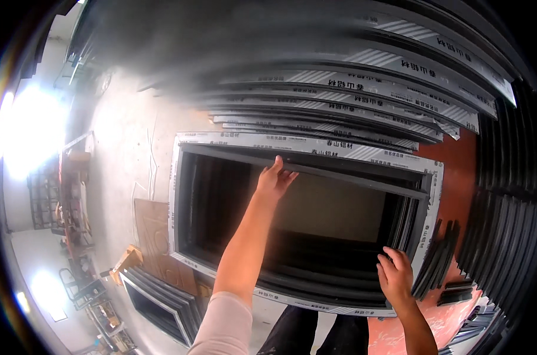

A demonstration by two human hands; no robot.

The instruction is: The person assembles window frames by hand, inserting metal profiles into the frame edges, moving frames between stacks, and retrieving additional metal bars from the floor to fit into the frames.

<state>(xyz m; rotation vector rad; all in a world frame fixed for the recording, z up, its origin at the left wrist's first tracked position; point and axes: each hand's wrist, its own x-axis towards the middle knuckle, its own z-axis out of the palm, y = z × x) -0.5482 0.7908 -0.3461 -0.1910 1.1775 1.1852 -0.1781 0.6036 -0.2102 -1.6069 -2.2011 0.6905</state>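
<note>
A stack of rectangular window frames [172, 207], wrapped in pale printed film with dark inner edges, lies in front of me. My left hand [274, 180] reaches across the opening and pinches a long dark grey profile strip [351, 182] between thumb and fingers. This strip runs slantwise just inside the far side of the top frame, its right end at the frame's right side. Over the near right corner hovers my right hand [397, 275], fingers curved and apart, nothing visible in it. Its fingertips are close to the dark inner edge; whether they touch it cannot be told.
Long film-wrapped profiles [351, 89] are piled beyond the frames. Dark profile bundles [505, 236] stand at the right, with shorter dark pieces [437, 260] nearer. Smaller dark frames [162, 302] lean at the lower left beside a brown panel [153, 228]. Far left are shelves [44, 198].
</note>
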